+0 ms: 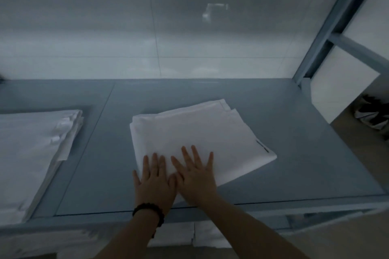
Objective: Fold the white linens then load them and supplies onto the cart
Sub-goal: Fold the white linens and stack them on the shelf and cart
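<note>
A folded white linen (200, 134) lies on the blue shelf surface (294, 132), its corners a little askew at the far right. My left hand (154, 181) and my right hand (195, 176) both rest flat on its near edge, palms down, fingers spread, side by side and touching. Neither hand grips anything. A dark bead bracelet sits on my left wrist. A second stack of folded white linens (31, 149) lies at the left of the same surface.
A glossy white tiled wall (168, 27) rises behind the shelf. A blue metal frame upright (328, 27) stands at the right, with white panels beyond it. A dark crumpled bag (374, 115) lies on the floor at the far right. More white linen shows under the shelf's front edge.
</note>
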Available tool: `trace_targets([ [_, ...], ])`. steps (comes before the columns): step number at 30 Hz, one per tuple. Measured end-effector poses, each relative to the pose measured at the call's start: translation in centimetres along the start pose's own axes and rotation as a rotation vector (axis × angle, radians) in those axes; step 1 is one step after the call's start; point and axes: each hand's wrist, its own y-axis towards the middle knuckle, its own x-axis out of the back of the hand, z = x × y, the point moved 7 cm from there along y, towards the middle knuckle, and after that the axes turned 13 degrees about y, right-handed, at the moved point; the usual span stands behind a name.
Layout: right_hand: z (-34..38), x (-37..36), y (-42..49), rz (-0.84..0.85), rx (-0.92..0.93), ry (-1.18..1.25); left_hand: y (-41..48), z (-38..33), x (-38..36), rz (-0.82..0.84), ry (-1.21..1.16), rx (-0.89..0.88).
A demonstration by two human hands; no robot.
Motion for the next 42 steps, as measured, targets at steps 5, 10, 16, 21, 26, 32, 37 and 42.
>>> trace_targets([
  [5, -14.4, 4.7, -0.2, 0.070, -0.287, -0.196, 0.0, -0.1, 0.1, -0.012, 0.000, 0.004],
  [10, -20.0, 7.8, -1.0, 0.074, -0.514, -0.174, 0.0, -0.4, 0.5, -0.016, 0.001, 0.015],
  [16, -6.8, 2.9, -0.2, 0.025, -0.142, -0.112, -0.2, -0.4, 0.5, -0.030, -0.028, -0.002],
  [21, -11.2, 3.1, 0.3, 0.034, -0.295, -0.175, -0.3, -0.6, 0.3, 0.031, -0.021, 0.003],
  [26, -13.2, 4.6, 1.9, 0.103, -0.313, -0.264, -2.2, -3.8, 0.6, 0.176, -0.117, -0.001],
  [32, -7.3, 4.1, -0.2, -0.002, -0.453, -0.108, -5.2, -6.2, 3.7, 0.362, -0.110, -0.182],
  [37, -2.5, 0.5, -2.6, -0.018, -0.661, 0.156, -0.2, -2.6, 8.5, 0.080, -0.110, -0.131],
  [42, -1.9, -0.1, -3.0, -0.059, -0.678, 0.083, 3.2, -4.4, 4.9, 0.099, -0.204, -0.337],
])
